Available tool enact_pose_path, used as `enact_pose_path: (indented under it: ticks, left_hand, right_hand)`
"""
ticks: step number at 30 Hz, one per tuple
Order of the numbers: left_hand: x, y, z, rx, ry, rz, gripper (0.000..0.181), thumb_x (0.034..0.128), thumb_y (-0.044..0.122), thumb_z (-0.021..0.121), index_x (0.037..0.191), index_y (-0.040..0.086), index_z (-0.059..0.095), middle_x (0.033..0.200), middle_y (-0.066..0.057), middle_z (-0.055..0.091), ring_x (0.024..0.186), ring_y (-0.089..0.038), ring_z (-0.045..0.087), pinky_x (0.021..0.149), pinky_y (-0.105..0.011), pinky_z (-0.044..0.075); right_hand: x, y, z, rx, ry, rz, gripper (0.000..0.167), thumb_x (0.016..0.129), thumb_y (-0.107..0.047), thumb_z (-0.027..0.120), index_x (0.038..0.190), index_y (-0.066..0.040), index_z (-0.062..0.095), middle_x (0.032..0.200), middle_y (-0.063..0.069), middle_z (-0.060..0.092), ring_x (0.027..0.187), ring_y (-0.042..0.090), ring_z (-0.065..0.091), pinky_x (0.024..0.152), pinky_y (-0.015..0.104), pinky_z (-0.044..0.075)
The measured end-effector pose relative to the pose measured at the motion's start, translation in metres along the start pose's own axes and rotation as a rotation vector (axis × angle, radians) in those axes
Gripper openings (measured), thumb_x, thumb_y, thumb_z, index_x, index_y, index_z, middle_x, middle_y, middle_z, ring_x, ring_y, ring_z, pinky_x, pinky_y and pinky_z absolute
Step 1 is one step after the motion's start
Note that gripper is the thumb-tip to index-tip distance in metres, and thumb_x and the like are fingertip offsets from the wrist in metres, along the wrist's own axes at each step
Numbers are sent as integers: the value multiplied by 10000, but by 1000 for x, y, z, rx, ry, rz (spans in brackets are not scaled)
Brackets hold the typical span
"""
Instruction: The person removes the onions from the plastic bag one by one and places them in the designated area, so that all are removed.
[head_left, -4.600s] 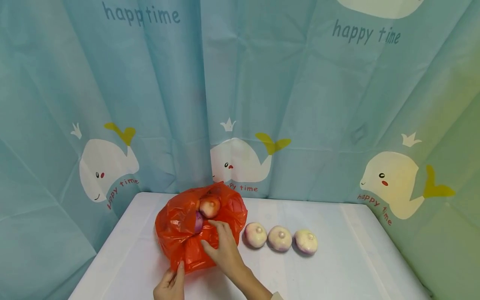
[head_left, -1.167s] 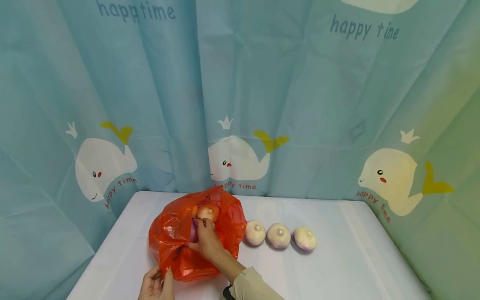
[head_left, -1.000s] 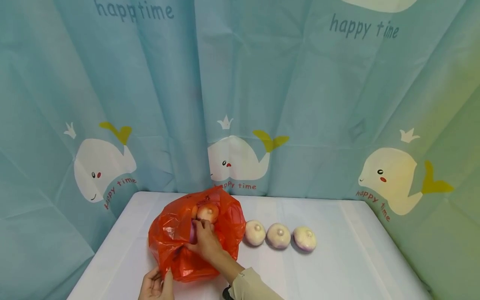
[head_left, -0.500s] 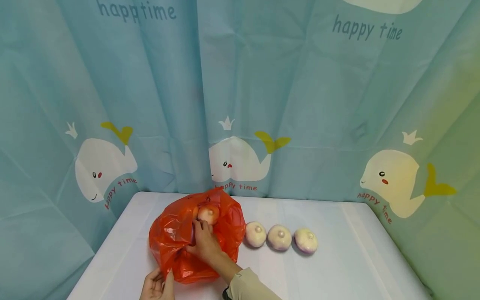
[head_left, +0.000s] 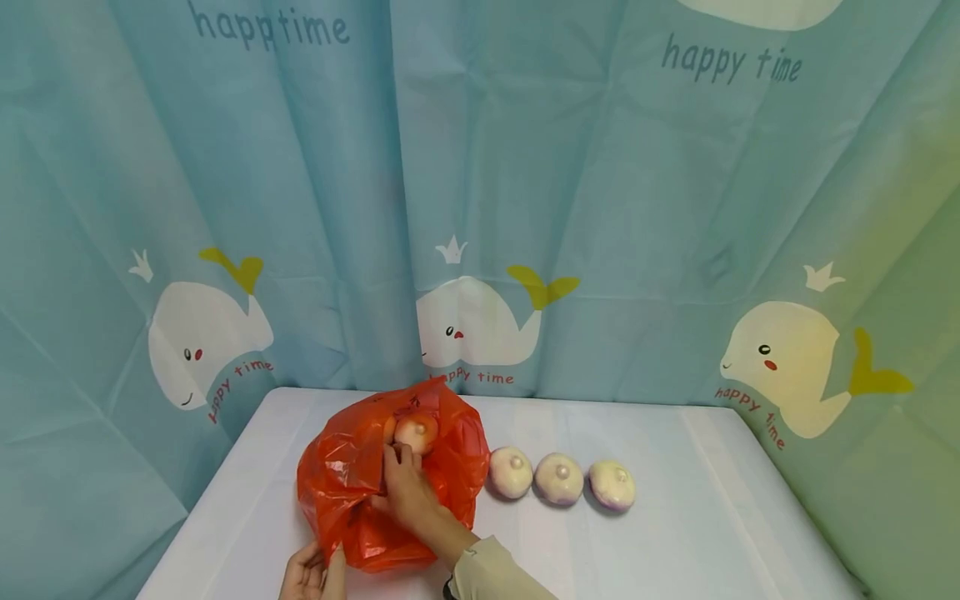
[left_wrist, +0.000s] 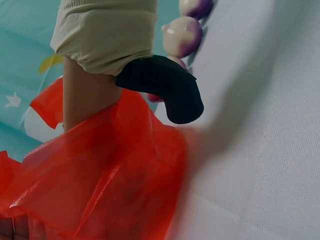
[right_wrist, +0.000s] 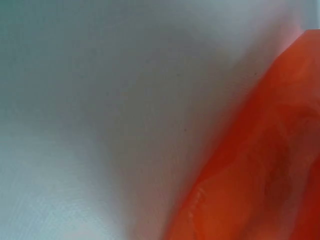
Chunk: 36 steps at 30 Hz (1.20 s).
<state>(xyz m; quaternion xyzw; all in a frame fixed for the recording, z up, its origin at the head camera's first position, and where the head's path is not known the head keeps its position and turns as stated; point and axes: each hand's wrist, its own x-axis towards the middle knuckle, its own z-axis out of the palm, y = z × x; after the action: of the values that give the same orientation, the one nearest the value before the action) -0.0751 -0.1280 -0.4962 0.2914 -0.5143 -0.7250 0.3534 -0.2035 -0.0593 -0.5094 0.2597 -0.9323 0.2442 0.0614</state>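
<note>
A crinkled red plastic bag (head_left: 341, 458) lies at the left of the table, its mouth facing up. Near its front left corner my left hand (head_left: 313, 573) pinches the film between thumb and fingers; those fingers show dimly at the lower left of the left wrist view. My right hand (head_left: 411, 493) is in the mouth, fingers curled round a purple vegetable that hand and film now hide. Just beyond the fingertips sits a white and reddish onion-like vegetable (head_left: 415, 433). In the right wrist view the red bag (right_wrist: 260, 185) fills the right side; the hand is not visible there.
Three whitish-purple round vegetables, the left one (head_left: 511, 472), the middle one (head_left: 559, 479) and the right one (head_left: 611, 486), stand in a row right of the bag on the white table (head_left: 675, 533). A blue curtain (head_left: 637, 208) hangs behind. A dark band (left_wrist: 165, 82) circles my right wrist.
Since the oldest frame, my right hand has reached deeper into the bag's mouth and closed over the purple vegetable, which has gone from sight. My left hand and the bag's near corner have shifted left.
</note>
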Motion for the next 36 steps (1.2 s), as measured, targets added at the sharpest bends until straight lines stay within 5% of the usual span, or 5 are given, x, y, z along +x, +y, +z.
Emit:
enact_pose_path:
  ticks: [16,21,25,30,36]
  left_hand:
    - [-8,9,5,56,36,12,188,802,-149,581,890,17,571,737,90,559,694,10,535,586,-84,450]
    - [-8,10,4,22,38,3,211,799,-151,578,870,48,574,730,97,569,690,8,542,586,-86,452]
    - [-7,11,4,53,34,-12,172,815,-129,579,904,18,562,741,111,558,697,23,532,590,-81,447]
    - [-6,11,4,80,39,-13,152,822,-120,584,928,-15,555,745,125,552,696,39,528,589,-75,447]
    - [-3,10,2,99,18,-34,147,834,-95,592,962,-34,552,757,112,542,698,46,525,593,-74,448]
  right_hand:
    - [-4,3,2,8,9,-71,709,753,-199,806,1302,-4,403,1265,118,460,1103,265,457,956,294,428]
    - [-6,3,2,108,23,-12,811,703,-128,832,1375,-49,383,1242,139,380,1044,304,453,893,316,470]
    - [-6,2,4,202,118,55,852,609,-100,865,1320,-62,396,1192,103,382,1028,279,480,907,328,468]
    - [-5,-1,-1,185,198,51,853,575,-168,882,1259,-42,387,1185,87,409,1040,262,466,933,317,450]
    - [-8,-6,-16,216,188,68,886,593,-215,880,1306,-12,395,1251,111,369,1091,268,430,884,316,488]
